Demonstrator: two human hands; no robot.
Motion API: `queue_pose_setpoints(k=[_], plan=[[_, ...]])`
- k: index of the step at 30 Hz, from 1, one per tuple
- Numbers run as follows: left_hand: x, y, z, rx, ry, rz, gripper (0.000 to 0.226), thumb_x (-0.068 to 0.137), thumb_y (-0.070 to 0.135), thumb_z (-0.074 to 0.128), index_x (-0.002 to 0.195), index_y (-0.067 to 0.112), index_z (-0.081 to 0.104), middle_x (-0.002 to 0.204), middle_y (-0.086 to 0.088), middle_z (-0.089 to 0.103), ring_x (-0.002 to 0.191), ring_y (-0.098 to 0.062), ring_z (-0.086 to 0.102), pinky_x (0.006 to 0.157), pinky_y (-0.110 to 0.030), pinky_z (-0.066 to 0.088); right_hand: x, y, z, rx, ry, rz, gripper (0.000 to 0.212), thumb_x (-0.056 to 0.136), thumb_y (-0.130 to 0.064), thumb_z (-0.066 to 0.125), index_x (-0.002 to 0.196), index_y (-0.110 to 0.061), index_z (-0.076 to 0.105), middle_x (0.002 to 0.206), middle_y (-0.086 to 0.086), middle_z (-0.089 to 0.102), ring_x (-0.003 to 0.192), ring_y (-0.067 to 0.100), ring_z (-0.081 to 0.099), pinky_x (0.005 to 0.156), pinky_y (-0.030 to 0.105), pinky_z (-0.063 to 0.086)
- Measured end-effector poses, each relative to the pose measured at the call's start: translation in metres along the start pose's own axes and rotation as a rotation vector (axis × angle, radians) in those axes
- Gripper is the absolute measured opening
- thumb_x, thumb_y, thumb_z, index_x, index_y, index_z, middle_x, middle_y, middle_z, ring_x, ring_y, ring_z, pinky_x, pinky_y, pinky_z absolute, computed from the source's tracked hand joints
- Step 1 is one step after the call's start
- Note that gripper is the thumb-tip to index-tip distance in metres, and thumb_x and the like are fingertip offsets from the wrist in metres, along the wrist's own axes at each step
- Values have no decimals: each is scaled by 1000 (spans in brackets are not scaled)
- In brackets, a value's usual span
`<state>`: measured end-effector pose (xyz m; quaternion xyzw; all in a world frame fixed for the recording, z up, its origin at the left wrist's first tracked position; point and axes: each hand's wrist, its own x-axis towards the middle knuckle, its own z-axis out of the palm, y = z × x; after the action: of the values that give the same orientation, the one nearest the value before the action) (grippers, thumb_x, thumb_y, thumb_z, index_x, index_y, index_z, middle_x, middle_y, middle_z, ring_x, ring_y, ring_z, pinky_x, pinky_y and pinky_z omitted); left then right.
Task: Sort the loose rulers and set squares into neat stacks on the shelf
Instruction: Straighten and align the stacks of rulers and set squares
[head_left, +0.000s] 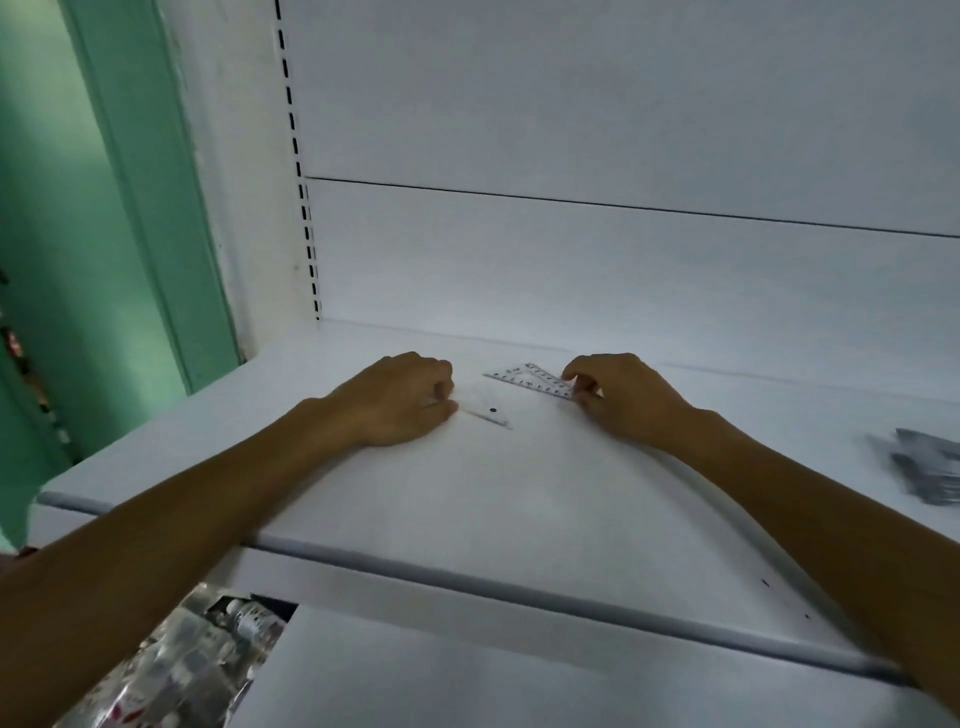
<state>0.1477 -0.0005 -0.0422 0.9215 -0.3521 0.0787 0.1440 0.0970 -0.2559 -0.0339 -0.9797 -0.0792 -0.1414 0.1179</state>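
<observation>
On the white shelf (467, 499) lie two clear plastic pieces. My left hand (400, 397) rests on the shelf with its fingertips pinching the left end of a transparent ruler (485, 410) that has a black dot near its right end. My right hand (618, 395) pinches the right corner of a clear set square (527, 379) with printed numbers, lying flat just behind the ruler. The two pieces lie apart, side by side between my hands.
A blurred grey pile of items (924, 470) sits at the shelf's far right. The shelf's white back panel (571, 260) rises behind. A slotted upright (298, 171) and green wall (78, 208) stand left. Packaged goods (208, 654) lie on the lower shelf.
</observation>
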Motion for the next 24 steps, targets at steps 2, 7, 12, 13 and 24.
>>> queue_pose_setpoints(k=[2,7,12,13,24], plan=[[-3,3,0,-25,3,51,18,90,28,50,103,17,55,104,4,57,100,-17,50,84,-29,39,-10,0,-4,-11,-20,3,34,86,-2,48,116,-12,59,105,7,64,98,25,58,87,37,46],[-11,19,10,-27,-16,111,34,94,18,41,124,25,55,107,3,47,105,-14,45,89,-27,37,-34,-2,-13,-45,-63,-31,33,82,3,52,108,-9,67,107,9,63,102,24,57,91,36,44],[-24,35,8,-77,-26,72,28,90,11,44,115,14,58,120,0,51,109,-16,50,95,-27,38,-44,-16,-15,-88,-35,-38,18,88,-17,57,92,0,62,101,11,62,96,28,56,85,37,44],[-28,40,7,-75,-34,60,26,90,14,45,112,14,58,118,0,53,108,-17,51,95,-30,39,-48,-19,-15,-93,-48,-27,19,89,-19,55,91,0,60,98,10,62,93,28,56,83,39,45],[-93,133,8,-56,-177,-126,84,71,75,45,138,28,26,137,2,34,125,-19,36,100,-37,36,-129,-18,-40,-41,-61,-45,30,89,-38,53,91,-12,67,96,3,62,90,20,56,82,35,45]])
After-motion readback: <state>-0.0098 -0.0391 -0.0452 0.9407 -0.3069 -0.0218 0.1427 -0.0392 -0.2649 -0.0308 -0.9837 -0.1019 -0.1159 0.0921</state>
